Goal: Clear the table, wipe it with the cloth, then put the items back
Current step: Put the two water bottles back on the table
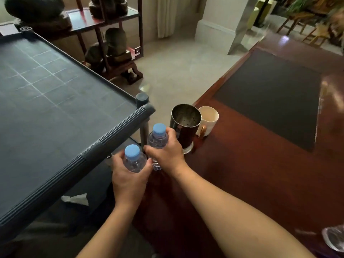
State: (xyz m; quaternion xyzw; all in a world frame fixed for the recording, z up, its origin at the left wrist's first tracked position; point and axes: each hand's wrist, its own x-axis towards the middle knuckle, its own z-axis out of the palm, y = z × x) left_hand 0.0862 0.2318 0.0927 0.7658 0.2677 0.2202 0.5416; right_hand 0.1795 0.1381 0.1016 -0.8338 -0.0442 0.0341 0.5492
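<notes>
A grey plastic cart (55, 101) with a ribbed edge and a flat top marked in a faint grid filled the left of the frame. On its lower shelf, at lower left, lay a crumpled white cloth (75, 199). Just right of the cart's corner, near the centre, the left hand (128, 180) had its fingers curled around a small clear plastic bottle (134, 161) with a round light-blue cap. Beside it, the right hand (166, 150) wrapped its fingers around a second bottle (157, 140) of the same kind, upright. Right of these, on the glossy reddish-brown wooden table (251, 174), stood a shiny dark metal cylinder (185, 125), open at top, and touching it a cream mug (208, 118). A dark rectangular mat (270, 97) lay further right.
</notes>
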